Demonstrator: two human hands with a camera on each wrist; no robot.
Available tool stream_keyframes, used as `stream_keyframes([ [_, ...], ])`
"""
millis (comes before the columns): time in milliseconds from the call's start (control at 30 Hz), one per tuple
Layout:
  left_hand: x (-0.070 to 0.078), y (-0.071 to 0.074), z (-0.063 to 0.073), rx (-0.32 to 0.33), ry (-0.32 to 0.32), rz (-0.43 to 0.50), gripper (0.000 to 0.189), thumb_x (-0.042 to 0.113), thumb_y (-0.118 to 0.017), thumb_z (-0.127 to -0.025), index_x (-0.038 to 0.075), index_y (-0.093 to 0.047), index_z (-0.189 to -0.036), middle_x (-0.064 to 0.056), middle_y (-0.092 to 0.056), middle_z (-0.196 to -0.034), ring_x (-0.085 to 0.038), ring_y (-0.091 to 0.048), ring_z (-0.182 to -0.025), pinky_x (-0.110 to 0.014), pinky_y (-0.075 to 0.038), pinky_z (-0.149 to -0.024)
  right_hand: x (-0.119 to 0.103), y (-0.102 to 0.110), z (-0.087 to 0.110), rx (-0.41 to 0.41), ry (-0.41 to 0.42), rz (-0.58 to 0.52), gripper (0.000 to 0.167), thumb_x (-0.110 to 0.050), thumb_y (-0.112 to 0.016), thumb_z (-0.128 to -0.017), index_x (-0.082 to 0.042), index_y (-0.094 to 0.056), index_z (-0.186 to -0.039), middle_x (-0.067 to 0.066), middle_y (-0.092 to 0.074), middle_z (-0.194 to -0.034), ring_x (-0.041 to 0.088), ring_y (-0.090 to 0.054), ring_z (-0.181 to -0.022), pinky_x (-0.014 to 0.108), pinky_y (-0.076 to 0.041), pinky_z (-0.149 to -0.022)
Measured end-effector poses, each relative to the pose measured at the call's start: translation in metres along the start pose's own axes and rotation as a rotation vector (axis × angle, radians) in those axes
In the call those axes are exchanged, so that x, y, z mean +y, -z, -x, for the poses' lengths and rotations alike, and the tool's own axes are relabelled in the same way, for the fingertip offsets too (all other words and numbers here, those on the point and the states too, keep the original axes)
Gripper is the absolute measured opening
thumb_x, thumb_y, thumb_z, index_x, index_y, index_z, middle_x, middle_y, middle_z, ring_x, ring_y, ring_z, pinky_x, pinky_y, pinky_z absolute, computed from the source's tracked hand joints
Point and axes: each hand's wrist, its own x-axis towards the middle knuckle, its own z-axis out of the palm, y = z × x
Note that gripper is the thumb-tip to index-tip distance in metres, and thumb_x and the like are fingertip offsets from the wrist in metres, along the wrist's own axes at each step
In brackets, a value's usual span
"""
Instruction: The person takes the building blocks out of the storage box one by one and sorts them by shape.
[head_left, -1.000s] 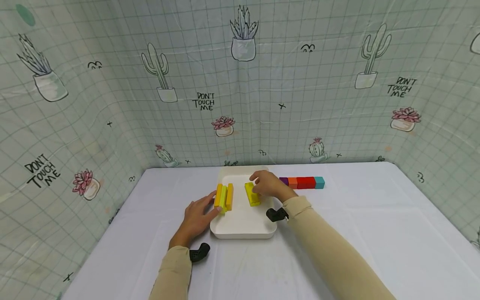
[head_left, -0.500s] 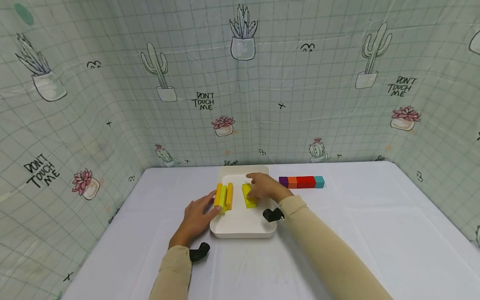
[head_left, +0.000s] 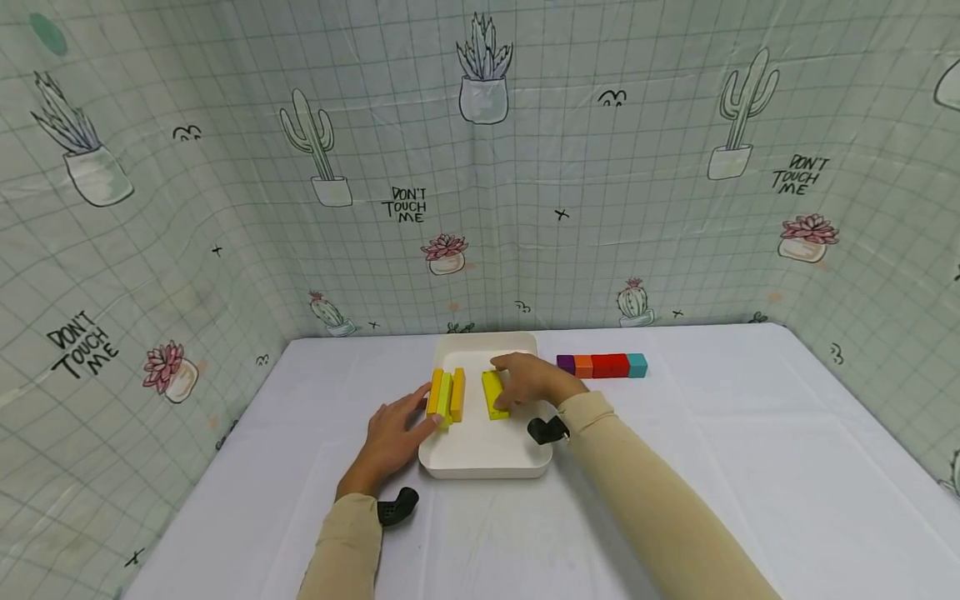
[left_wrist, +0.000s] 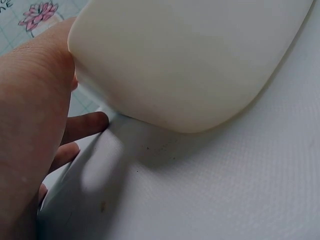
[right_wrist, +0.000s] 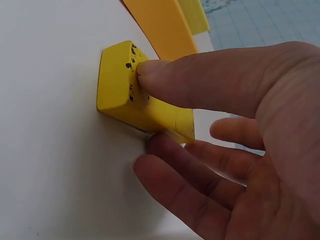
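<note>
Head view: yellow block (head_left: pixel 491 385) in white tray (head_left: pixel 486 457), under thumb of right hand (head_left: pixel 527 379).
Block lies flat on tray floor, between the hands, nearer the right; right thumb presses its near end, other fingers loosely spread next to it, not clenched. Right wrist view shows dark specks on block by the thumb. Left hand (head_left: pixel 392 435) sits at tray's left edge, thumb over rim, fingers relaxed outside; can't tell if it grips tray. Three yellow-orange bars (head_left: pixel 446 396) right by left thumb and index finger, middle one lime-yellow. Beyond right wrist, outside tray: row of purple, orange, red, teal blocks (head_left: pixel 609 365) on white cloth (head_left: pixel 675 500). Behind both hands' work: grid-and-cactus backdrop (head_left: pixel 517 167).
</note>
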Motion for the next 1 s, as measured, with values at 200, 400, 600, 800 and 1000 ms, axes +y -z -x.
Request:
stream_keyframes([
  [200,-0.0016,-0.0009,-0.0008,0.005,-0.010,-0.002,0.066,0.042,-0.062,-0.097,0.024,-0.039,-0.156,-0.008,-0.055,-0.145,-0.033,-0.036,-0.144,-0.061,-0.007,-0.119,-0.0014,-0.0014,-0.0004,-0.006,0.015,0.012,0.080,-0.017,-0.081,-0.083,-0.017,-0.042,-0.154,0.007,-0.049,-0.150,0.027,-0.050,-0.123,0.049,-0.040,-0.110],
  [400,-0.0027,-0.0021,-0.0020,0.009,-0.013,-0.004,0.067,0.043,-0.061,-0.097,0.024,-0.038,-0.156,-0.009,-0.056,-0.144,-0.034,-0.035,-0.144,-0.062,-0.006,-0.118,-0.0003,-0.0041,-0.0004,0.002,0.037,0.022,0.080,-0.017,-0.081,-0.083,-0.018,-0.043,-0.154,0.008,-0.051,-0.147,0.030,-0.046,-0.132,0.054,-0.034,-0.114],
  [600,-0.0020,-0.0018,-0.0007,0.004,-0.011,0.006,0.067,0.042,-0.062,-0.097,0.024,-0.037,-0.157,-0.010,-0.056,-0.144,-0.035,-0.034,-0.144,-0.063,-0.005,-0.118,0.0018,-0.0070,-0.0001,0.026,0.042,0.054,0.079,-0.019,-0.082,-0.083,-0.017,-0.045,-0.152,0.009,-0.048,-0.149,0.030,-0.047,-0.131,0.053,-0.035,-0.113],
  [800,-0.0025,-0.0014,0.0001,-0.003,-0.006,0.012,0.066,0.042,-0.061,-0.097,0.025,-0.038,-0.157,-0.008,-0.054,-0.147,-0.034,-0.033,-0.145,-0.061,-0.005,-0.119,0.0036,-0.0075,-0.0025,0.031,0.050,0.079,0.081,-0.022,-0.084,-0.082,-0.015,-0.045,-0.152,0.010,-0.043,-0.150,0.027,-0.050,-0.123,0.049,-0.040,-0.111],
  [1000,-0.0010,-0.0001,0.0009,0.000,-0.013,0.027,0.067,0.042,-0.062,-0.097,0.024,-0.038,-0.157,-0.010,-0.054,-0.146,-0.034,-0.033,-0.145,-0.061,-0.004,-0.119,0.0044,-0.0078,-0.0017,0.038,0.059,0.060,0.077,-0.021,-0.084,-0.081,-0.012,-0.048,-0.148,0.011,-0.048,-0.138,0.026,-0.052,-0.110,0.046,-0.046,-0.106],
])
